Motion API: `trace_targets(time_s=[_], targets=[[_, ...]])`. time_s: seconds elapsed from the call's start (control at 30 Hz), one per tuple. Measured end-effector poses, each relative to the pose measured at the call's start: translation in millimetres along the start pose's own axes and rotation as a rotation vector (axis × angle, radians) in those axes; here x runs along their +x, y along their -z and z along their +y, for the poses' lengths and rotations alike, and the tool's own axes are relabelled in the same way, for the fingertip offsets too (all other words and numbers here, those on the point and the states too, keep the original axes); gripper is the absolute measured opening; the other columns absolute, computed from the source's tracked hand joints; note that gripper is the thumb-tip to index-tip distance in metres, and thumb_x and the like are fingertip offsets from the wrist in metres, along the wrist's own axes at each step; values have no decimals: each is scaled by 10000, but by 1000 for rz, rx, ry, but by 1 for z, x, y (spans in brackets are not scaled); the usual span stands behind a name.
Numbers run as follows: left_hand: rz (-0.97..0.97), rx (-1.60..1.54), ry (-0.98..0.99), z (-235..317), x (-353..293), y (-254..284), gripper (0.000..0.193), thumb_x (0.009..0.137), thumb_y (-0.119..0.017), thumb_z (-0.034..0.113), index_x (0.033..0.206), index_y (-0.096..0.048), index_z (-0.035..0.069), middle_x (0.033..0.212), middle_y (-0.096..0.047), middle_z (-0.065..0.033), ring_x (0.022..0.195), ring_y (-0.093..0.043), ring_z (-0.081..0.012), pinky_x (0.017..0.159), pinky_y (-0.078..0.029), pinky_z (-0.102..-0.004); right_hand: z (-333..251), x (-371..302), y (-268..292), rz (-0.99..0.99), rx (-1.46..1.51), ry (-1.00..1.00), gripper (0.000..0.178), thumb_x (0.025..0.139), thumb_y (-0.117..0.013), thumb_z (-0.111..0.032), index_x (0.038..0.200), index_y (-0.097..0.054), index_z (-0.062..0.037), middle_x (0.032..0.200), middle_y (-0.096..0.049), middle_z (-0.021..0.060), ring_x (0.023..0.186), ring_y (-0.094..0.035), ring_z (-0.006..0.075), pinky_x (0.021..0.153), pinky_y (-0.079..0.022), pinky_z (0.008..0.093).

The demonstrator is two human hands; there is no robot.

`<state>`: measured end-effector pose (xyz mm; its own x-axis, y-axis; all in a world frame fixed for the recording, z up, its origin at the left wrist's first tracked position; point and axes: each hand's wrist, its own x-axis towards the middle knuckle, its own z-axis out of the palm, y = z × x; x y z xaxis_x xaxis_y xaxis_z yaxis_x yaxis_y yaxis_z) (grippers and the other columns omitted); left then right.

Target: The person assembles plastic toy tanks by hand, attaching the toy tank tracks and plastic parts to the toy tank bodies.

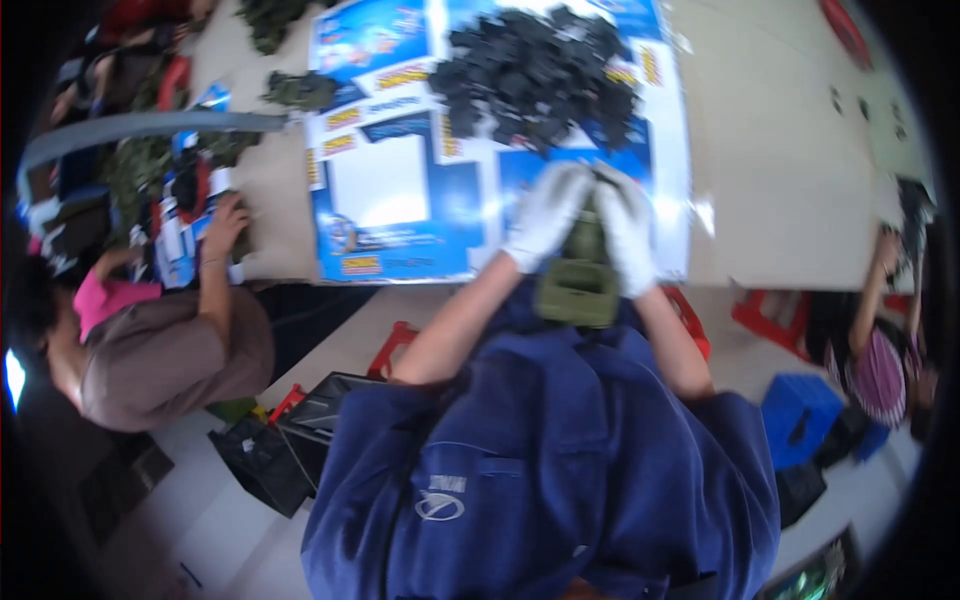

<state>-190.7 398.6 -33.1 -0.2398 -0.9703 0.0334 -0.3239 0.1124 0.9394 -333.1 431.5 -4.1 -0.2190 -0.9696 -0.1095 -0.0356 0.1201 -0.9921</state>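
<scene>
Both my hands wear white gloves and meet near the front edge of the table. My left hand (548, 215) is closed on the left side of a long olive-green moulded piece (578, 292). My right hand (626, 232) closes on its right side, the fingertips of both hands coming together at its far end. The boxy, hollow-looking near end of the piece hangs over the table edge, close to my dark blue jacket. What lies between my fingertips is hidden. Just beyond them spreads a heap of small black pieces (535, 75).
Blue-and-white printed sheets (400, 240) cover the table's middle. Dark green pieces (300, 90) lie farther left, near a grey curved bar (150, 130). A person in brown (180, 350) works at left, another person (880, 370) at far right. Black crates (260, 465) and a blue bin (800, 418) stand below.
</scene>
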Motion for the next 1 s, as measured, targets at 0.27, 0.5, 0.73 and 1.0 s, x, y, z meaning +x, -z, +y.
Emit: trace_targets(time_s=[0.27, 0.5, 0.73, 1.0], targets=[[588, 519, 149, -86, 96, 206, 378, 864, -647, 186, 1212, -609, 44, 1167, -616, -202, 1141, -566, -346, 991, -453, -425, 102, 37, 154, 913, 239, -183, 459, 1002, -562, -297, 1332, -533, 21, 1279, -591, 137, 1141, -583, 209, 1022, -468, 361], [-125, 1666, 328, -118, 169, 371, 860, 659, -819, 375, 1399, -419, 195, 1489, -368, -123, 1433, -264, -360, 1051, -334, -621, 86, 16, 86, 588, -397, -177, 346, 941, -602, -130, 1253, -614, 20, 1293, -620, 135, 1213, -569, 205, 1103, -383, 332], [-233, 1515, 74, -122, 165, 364, 734, 684, -807, 445, 1241, -540, 48, 1200, -634, -111, 1140, -606, -257, 1145, -282, -493, 55, 70, 57, 307, -282, -234, 666, 817, -769, -272, 1345, -527, 56, 1239, -625, 212, 1058, -644, 261, 930, -517, 344], [-304, 85, 645, -7, 49, 195, 745, 837, -770, 226, 1449, -405, 7, 1202, -644, -126, 1072, -628, -179, 915, -511, -323, 30, 91, 18, 148, -911, -155, 751, 733, -826, -394, 1299, -566, 27, 1166, -664, 220, 1029, -666, 295, 927, -511, 345]])
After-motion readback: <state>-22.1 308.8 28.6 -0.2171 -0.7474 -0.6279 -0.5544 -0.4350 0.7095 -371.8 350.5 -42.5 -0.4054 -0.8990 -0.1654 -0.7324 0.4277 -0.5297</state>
